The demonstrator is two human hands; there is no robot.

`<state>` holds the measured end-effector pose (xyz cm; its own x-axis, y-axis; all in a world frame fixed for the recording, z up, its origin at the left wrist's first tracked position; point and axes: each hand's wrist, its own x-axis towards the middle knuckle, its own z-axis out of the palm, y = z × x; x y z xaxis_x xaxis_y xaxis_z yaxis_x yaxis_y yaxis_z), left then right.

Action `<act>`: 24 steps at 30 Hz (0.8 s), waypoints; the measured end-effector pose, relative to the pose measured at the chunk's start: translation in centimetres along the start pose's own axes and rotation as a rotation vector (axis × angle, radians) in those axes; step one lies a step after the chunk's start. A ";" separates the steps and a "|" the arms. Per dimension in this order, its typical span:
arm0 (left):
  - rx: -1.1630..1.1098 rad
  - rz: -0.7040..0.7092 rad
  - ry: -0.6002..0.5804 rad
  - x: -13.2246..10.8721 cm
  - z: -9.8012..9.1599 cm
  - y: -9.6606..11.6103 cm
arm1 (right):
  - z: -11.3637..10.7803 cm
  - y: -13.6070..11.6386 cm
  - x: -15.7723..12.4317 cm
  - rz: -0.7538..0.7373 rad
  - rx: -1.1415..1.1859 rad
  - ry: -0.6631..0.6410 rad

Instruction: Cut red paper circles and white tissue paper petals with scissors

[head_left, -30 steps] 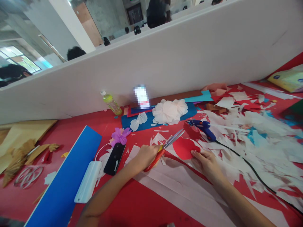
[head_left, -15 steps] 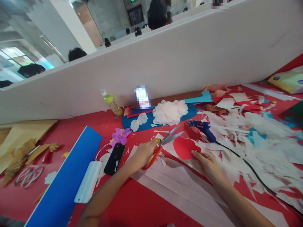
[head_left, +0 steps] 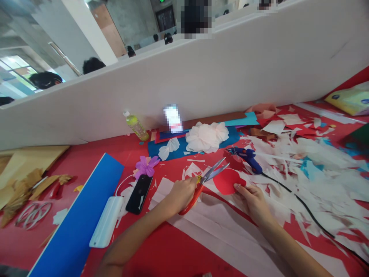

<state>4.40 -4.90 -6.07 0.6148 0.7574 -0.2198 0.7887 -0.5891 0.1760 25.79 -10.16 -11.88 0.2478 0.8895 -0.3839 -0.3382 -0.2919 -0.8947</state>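
The scissors point(head_left: 211, 173) moved right, blades parted, tips at the red paper's point(head_left: 226, 181) left edge. Left hand point(head_left: 180, 194) grips the handles; right hand point(head_left: 253, 198) presses the paper's near edge, fingers flat.

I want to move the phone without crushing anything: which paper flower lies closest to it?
The purple flower, just beyond the black phone. The big white flower and small white one lie farther back on blue paper.

The left hand point(head_left: 181, 194) now sits a little further right than a second ago. The scissors point(head_left: 206, 179) it grips are open wider, their tips nearer the red paper point(head_left: 227, 181), which is slightly further right too.
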 end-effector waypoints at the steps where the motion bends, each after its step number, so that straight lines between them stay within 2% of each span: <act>1: -0.010 0.005 0.001 0.0 0.0 0.0 | -0.1 0.1 0.1 -0.005 -0.002 -0.002; 6: -0.048 -0.006 -0.002 0.0 0.1 0.1 | -0.3 0.8 0.3 -0.033 0.010 -0.022; 12: -0.074 -0.002 0.016 0.2 0.4 0.3 | -0.5 1.3 0.4 -0.093 -0.085 -0.045; 24: -0.081 -0.028 -0.069 0.3 -0.2 0.5 | -0.2 1.0 0.2 0.014 0.022 -0.036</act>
<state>4.97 -4.93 -5.89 0.5938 0.7501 -0.2911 0.8042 -0.5415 0.2450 25.69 -10.36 -12.92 0.2098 0.8976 -0.3877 -0.3613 -0.2973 -0.8838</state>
